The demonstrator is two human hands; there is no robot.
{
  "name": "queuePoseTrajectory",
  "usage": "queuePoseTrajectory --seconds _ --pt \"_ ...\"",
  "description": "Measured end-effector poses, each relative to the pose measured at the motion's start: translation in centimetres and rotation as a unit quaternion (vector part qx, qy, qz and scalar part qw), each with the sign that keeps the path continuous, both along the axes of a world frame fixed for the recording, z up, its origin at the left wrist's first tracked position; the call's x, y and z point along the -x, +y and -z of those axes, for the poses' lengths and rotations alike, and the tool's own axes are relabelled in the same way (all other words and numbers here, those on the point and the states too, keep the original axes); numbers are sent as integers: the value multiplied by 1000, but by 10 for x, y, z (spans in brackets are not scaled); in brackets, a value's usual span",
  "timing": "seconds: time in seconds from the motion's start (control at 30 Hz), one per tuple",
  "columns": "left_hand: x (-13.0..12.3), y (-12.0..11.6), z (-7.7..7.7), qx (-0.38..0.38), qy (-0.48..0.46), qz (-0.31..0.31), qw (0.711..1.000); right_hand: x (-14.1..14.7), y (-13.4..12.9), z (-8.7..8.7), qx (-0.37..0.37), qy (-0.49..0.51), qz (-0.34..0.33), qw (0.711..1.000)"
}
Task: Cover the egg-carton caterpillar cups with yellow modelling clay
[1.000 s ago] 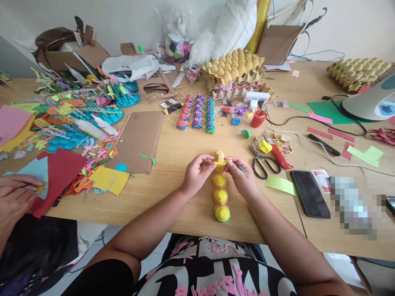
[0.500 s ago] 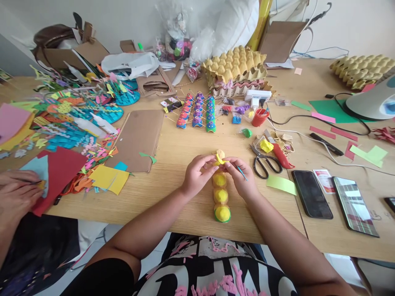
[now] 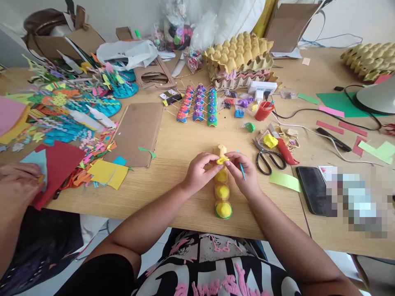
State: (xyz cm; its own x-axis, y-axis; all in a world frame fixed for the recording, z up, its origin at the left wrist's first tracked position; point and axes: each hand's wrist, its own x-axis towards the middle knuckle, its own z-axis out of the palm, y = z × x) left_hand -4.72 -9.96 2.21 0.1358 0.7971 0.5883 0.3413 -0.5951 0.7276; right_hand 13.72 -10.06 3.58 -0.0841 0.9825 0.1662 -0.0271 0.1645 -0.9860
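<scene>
Between the fingertips of my left hand (image 3: pixel 200 172) and my right hand (image 3: pixel 243 174) is a small piece of soft yellow modelling clay (image 3: pixel 222 160), pinched from both sides. A thin blue stick (image 3: pixel 242 170) is also tucked in the fingers of my right hand. Under my hands, a strip of egg carton (image 3: pixel 220 150) lies lengthwise on the table. Its nearer bumps carry yellow clay (image 3: pixel 222 192), and the nearest one has a green rim (image 3: pixel 224 216). The farthest bump is bare cardboard; my fingers partly hide the middle of the strip.
Three decorated carton strips (image 3: pixel 199 105) stand farther back. To the right lie scissors (image 3: pixel 268 158), a red-handled cutter (image 3: pixel 286 151) and a phone (image 3: pixel 311 190). Egg trays (image 3: pixel 237 53) are stacked behind. At left, another person's hands (image 3: pixel 20 181) work over red paper (image 3: pixel 63 166).
The yellow clay between my fingers has changed from a longer curved piece to a more compact, folded-looking shape. The blue stick in my right hand is more upright. The view has shifted slightly.
</scene>
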Motion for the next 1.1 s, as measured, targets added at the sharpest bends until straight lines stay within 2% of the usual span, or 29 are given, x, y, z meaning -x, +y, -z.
queuePoseTrajectory --seconds 0.2,0.43,0.6,0.77,0.9,1.1 --pt "1 0 0 11 -11 6 1000 -2 1 -4 26 -2 -65 998" --pt "3 -1 2 14 -15 -6 1000 1 1 0 72 38 -15 997" --pt "3 0 0 -48 4 9 999 3 -2 -4 90 33 -31 995" --pt "4 1 -3 -73 5 2 997 2 -2 -9 70 -1 -63 996" --pt "3 1 -3 -96 25 18 995 1 -1 -9 51 -39 -84 994" --pt "2 2 1 -67 10 18 998 -1 0 -4 28 -51 -80 995"
